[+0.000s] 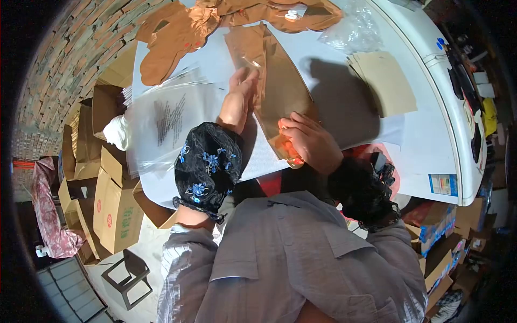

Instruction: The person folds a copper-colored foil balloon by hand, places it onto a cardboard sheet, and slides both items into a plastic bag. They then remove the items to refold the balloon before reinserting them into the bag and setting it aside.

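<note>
A long copper-brown foil piece (pixel 282 81), folded around what looks like a flat card, slants across the white table. My left hand (pixel 237 100) is at its left edge, fingers close together on the foil. Near the table's front edge, my right hand (pixel 312 141) has its fingers curled on the crumpled, orange-glinting lower end of the piece. The fingertips of both hands are partly hidden.
More copper foil shapes (pixel 168 46) lie at the back. Clear printed bags (pixel 175 116) are on the left, beige cards (pixel 383 86) and crinkled clear plastic (pixel 355 27) on the right. Open cardboard boxes (pixel 116 207) and a dark stool (pixel 128 277) stand at the lower left.
</note>
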A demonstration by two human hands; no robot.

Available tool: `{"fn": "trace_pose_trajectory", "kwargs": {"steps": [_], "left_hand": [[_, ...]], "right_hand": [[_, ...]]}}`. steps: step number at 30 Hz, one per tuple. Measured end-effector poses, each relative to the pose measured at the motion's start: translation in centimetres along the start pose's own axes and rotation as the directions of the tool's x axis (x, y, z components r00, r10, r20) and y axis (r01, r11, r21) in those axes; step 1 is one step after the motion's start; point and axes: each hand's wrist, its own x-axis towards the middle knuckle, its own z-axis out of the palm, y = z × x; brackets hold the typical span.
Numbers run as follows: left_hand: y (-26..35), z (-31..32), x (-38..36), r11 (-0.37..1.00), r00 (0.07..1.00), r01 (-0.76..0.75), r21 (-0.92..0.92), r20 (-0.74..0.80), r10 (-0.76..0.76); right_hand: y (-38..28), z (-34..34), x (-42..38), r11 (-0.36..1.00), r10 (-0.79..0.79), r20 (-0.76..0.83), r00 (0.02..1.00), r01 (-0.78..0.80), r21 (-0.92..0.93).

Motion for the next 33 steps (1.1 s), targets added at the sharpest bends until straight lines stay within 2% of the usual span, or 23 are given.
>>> {"fn": "trace_pose_trajectory", "kwargs": {"steps": [5, 12, 15, 17, 20, 21, 23, 24, 27, 31, 33], "left_hand": [[-0.2, -0.1, 0.2, 0.999, 1.000, 0.001, -0.034, -0.006, -0.001], [0.2, 0.6, -0.1, 0.999, 0.999, 0.019, 0.030, -0.044, -0.018], [0.5, 0.9, -0.4, 0.998, 0.999, 0.012, 0.055, -0.032, -0.010], [0.7, 1.3, -0.6, 0.997, 1.000, -0.008, 0.077, -0.019, 0.009], [-0.1, 1.3, -0.2, 0.990, 0.986, -0.118, 0.082, 0.129, 0.107], [-0.8, 0.6, 0.3, 0.973, 0.983, -0.129, 0.192, 0.152, 0.100], [-2.3, -0.8, 1.3, 0.903, 0.978, -0.153, 0.401, 0.195, 0.078], [-2.4, -0.5, 1.0, 0.785, 0.961, -0.269, 0.558, 0.208, 0.182], [-2.9, -0.1, 0.1, 0.577, 0.939, -0.338, 0.744, 0.229, 0.256], [-3.5, 0.6, -0.4, 0.219, 0.845, -0.467, 0.857, 0.359, 0.397], [-4.2, 0.6, -0.2, 0.196, 0.812, -0.483, 0.854, 0.353, 0.465]], "right_hand": [[0.2, -0.1, 0.1, 1.000, -0.014, 0.027, 1.000, 0.013, 0.022], [0.8, -0.4, 0.3, 0.996, -0.066, 0.063, 0.996, 0.063, 0.057], [1.4, -0.5, 0.1, 0.990, -0.140, 0.110, 0.984, 0.142, -0.014], [1.2, -1.2, 0.3, 0.991, -0.137, 0.095, 0.986, 0.136, 0.012], [1.3, -1.3, 0.1, 0.989, -0.145, 0.082, 0.986, 0.142, 0.037], [1.4, -1.3, 0.0, 0.988, -0.149, 0.078, 0.986, 0.146, 0.042], [1.5, -1.5, -0.1, 0.987, -0.158, 0.090, 0.983, 0.154, 0.049], [1.5, -1.6, -0.2, 0.986, -0.161, 0.096, 0.982, 0.156, 0.053], [1.6, -1.9, -0.3, 0.985, -0.174, 0.118, 0.978, 0.171, 0.039], [2.0, -2.0, -0.6, 0.975, -0.221, 0.107, 0.970, 0.219, 0.027], [2.3, -1.9, -0.9, 0.974, -0.228, 0.098, 0.969, 0.226, 0.029]]}}
